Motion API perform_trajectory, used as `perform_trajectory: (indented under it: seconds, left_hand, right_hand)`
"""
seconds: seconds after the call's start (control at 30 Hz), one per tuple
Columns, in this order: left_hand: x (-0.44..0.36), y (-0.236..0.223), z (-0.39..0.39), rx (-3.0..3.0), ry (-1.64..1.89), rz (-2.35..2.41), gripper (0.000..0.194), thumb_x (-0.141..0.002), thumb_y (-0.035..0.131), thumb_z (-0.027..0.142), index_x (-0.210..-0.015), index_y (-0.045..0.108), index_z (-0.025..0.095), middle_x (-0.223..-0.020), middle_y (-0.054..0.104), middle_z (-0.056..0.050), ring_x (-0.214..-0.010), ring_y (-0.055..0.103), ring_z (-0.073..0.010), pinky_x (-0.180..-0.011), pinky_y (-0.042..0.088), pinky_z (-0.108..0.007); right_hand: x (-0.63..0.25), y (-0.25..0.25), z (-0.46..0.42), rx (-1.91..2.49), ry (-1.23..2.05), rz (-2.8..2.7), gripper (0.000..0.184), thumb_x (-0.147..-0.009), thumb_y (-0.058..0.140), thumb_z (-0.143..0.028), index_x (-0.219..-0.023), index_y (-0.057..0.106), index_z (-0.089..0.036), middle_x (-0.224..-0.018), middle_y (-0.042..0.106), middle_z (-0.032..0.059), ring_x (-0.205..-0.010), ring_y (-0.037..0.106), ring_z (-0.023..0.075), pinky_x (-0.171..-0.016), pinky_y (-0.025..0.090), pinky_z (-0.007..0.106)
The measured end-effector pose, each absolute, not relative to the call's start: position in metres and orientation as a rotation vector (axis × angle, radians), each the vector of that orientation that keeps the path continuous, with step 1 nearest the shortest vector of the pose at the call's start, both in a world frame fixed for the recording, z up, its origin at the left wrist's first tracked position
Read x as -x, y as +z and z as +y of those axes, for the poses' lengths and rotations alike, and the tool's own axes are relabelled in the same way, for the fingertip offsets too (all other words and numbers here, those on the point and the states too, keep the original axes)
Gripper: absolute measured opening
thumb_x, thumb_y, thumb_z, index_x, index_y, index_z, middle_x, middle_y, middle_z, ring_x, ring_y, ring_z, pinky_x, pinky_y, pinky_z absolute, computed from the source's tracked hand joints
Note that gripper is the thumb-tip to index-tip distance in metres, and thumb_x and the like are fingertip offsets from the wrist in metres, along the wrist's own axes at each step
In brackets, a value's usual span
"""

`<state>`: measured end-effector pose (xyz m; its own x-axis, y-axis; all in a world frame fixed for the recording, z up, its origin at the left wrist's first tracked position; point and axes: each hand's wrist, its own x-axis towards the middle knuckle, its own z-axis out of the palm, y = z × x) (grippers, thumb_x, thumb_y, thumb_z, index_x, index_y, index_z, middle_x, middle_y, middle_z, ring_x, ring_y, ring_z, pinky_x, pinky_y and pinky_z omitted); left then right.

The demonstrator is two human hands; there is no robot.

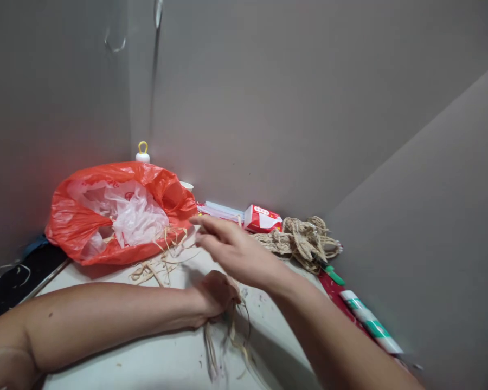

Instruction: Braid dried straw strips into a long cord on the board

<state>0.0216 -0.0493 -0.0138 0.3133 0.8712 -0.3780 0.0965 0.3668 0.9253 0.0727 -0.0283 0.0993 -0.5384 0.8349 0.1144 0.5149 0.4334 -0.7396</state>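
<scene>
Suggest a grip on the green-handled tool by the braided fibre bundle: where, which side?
Probably the green handle, from above on the near side: it juts out toward the wearer from the braided fibre bundle, while the tool's dark far end sits at that bundle.

head — single worn view | looks forward, down | close above tabletop (138, 352)

no legible text, red packet lettering (262, 210) blurred
</scene>
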Motion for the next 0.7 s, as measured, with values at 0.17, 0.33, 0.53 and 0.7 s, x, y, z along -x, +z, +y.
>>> perform_trajectory:
  seconds: [0.17,0.33,0.53,0.7]
  left_hand:
    - [-0.019,-0.012,-0.048,-1.071,0.569,1.058,0.024,-0.082,0.047,0.025,-0.06,0.052,0.015,-0.038,0.029,0.009,-0.028,0.017,-0.0041,-0.031,0.013,-0.022]
    - [-0.018,-0.015,-0.045,-1.037,0.551,0.99,0.015,-0.077,0.047,0.024,-0.065,0.052,0.017,-0.039,0.029,0.01,-0.029,0.017,-0.0041,-0.031,0.012,-0.02]
    - [-0.017,-0.013,-0.044,-0.995,0.534,0.96,0.011,-0.075,0.049,0.024,-0.068,0.053,0.017,-0.04,0.028,0.01,-0.033,0.014,-0.0041,-0.031,0.01,-0.019]
    - [-0.017,-0.009,-0.044,-0.96,0.519,0.94,0.011,-0.076,0.049,0.025,-0.068,0.051,0.017,-0.041,0.028,0.01,-0.034,0.013,-0.0035,-0.032,0.008,-0.018]
  right_hand:
    - [-0.153,0.101,-0.07,1.317,0.815,-1.936,0.031,-0.09,0.042,-0.041,-0.095,0.064,-0.02,-0.065,0.055,0.0001,-0.05,0.045,0.0115,-0.048,0.036,0.024]
    - [-0.198,0.073,-0.099,1.539,1.019,-1.766,0.034,-0.088,0.047,-0.05,-0.106,0.054,-0.022,-0.072,0.065,0.0017,-0.054,0.052,0.013,-0.053,0.042,0.025]
    - [-0.199,0.045,-0.097,1.58,1.273,-1.658,0.025,-0.087,0.049,-0.043,-0.079,0.05,-0.019,-0.065,0.065,-0.0001,-0.042,0.042,0.0076,-0.043,0.032,0.021]
    - [-0.181,0.02,-0.082,1.534,1.318,-1.584,0.024,-0.081,0.053,-0.035,-0.067,0.055,-0.016,-0.058,0.057,-0.0008,-0.042,0.038,0.0073,-0.042,0.03,0.021]
